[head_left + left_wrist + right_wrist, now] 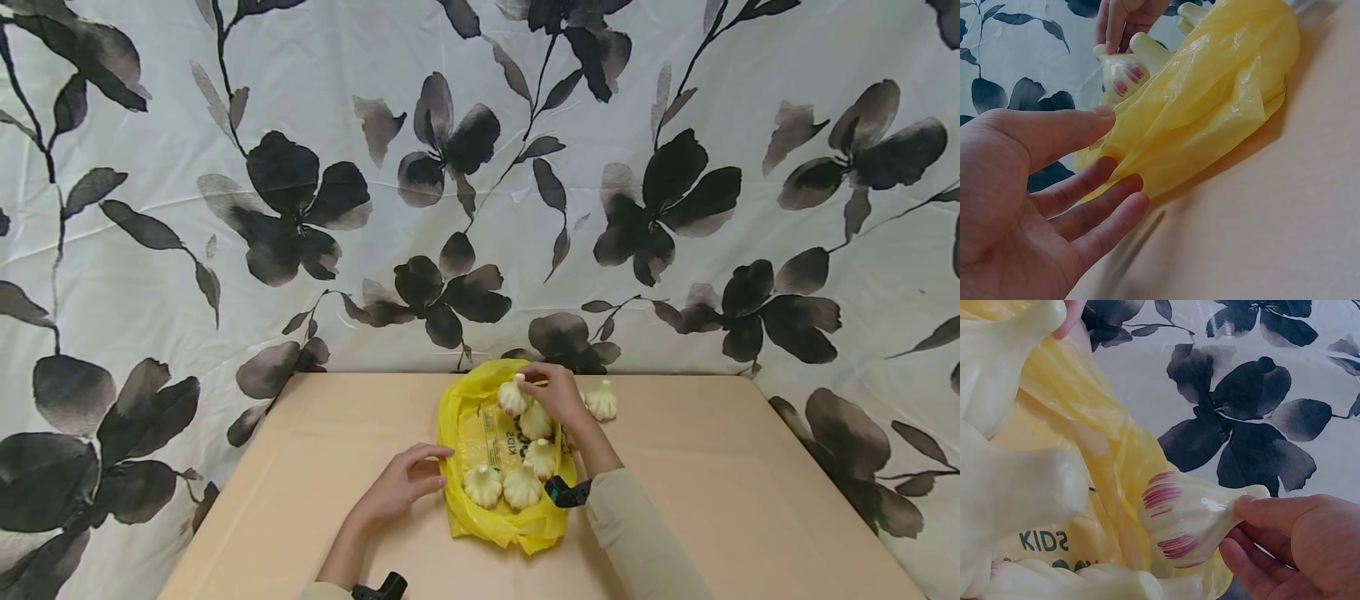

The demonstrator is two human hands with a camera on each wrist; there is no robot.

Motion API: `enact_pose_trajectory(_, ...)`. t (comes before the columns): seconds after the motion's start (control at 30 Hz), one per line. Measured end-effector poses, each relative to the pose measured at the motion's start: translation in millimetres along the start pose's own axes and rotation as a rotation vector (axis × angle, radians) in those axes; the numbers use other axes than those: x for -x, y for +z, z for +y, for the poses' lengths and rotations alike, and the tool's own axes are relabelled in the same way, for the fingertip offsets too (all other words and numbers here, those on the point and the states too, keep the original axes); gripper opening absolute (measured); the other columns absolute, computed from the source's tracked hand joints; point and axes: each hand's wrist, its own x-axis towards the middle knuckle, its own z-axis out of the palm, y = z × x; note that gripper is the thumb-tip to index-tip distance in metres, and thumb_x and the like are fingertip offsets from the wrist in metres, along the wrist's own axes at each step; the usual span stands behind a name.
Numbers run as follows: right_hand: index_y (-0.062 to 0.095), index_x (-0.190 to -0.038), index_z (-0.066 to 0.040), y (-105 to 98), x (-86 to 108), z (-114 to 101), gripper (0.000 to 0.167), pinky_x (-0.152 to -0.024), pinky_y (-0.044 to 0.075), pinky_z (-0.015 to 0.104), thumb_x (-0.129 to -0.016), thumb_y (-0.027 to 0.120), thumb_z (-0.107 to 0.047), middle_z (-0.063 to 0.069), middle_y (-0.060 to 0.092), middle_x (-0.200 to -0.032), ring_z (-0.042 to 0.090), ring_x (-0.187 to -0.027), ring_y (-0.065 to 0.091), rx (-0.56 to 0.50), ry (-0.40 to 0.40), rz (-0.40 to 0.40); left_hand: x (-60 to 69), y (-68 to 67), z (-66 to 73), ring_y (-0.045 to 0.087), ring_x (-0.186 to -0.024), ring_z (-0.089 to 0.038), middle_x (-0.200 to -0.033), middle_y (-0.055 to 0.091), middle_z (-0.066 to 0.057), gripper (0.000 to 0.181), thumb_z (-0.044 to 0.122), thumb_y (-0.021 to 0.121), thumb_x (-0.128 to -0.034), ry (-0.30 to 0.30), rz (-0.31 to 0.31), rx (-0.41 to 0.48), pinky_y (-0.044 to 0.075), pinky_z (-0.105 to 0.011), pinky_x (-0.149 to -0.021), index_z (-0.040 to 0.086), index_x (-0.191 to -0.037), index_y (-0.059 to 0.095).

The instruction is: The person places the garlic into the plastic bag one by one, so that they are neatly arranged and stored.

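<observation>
My right hand (553,393) pinches a garlic bulb (513,397) by its stem over the far end of an opened yellow plastic bag (457,417). The right wrist view shows this bulb (1191,519) as glossy and pale, with purple streaks; thumb and fingers meet on its neck. Several other garlic bulbs (522,486) lie in the bag. One more garlic bulb (602,402) stands on the table, right of the bag. My left hand (408,479) is at the bag's left side, fingers spread and loosely extended, fingertips at the plastic (1210,112).
A light tan table (337,433) carries the bag near its far edge. Behind it hangs a white cloth (525,233) printed with dark flowers. Dark wrist devices (567,492) sit on both wrists.
</observation>
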Motion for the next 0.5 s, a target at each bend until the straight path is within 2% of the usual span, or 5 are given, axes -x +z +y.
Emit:
enact_pose_trajectory(0.13, 0.072, -0.106, -0.008, 1.5, -2.3, 0.4, 0.019, -0.086, 0.057, 0.040, -0.088, 0.069, -0.011, 0.010, 0.072, -0.102, 0.026, -0.097, 0.067, -0.013, -0.015, -0.024, 1.3, -0.7, -0.2, 0.057, -0.119, -0.033, -0.130, 0.055, -0.013, 0.043, 0.019, 0.066, -0.0914, -0.005, 0.005, -0.004, 0.048, -0.019, -0.092, 0.007, -0.132, 0.056)
enact_pose_trajectory(0.5, 0.072, -0.107, -0.009, 6.0, -8.8, 13.4, 0.019, -0.082, 0.057, 0.040, -0.089, 0.068, -0.013, 0.009, 0.071, -0.106, 0.027, -0.100, 0.066, -0.009, 0.018, -0.049, 3.1, -2.8, -2.0, 0.056, -0.120, -0.035, -0.130, 0.055, -0.015, 0.042, 0.017, 0.066, -0.0914, -0.012, 0.007, 0.029, 0.048, -0.017, -0.092, 0.006, -0.131, 0.056)
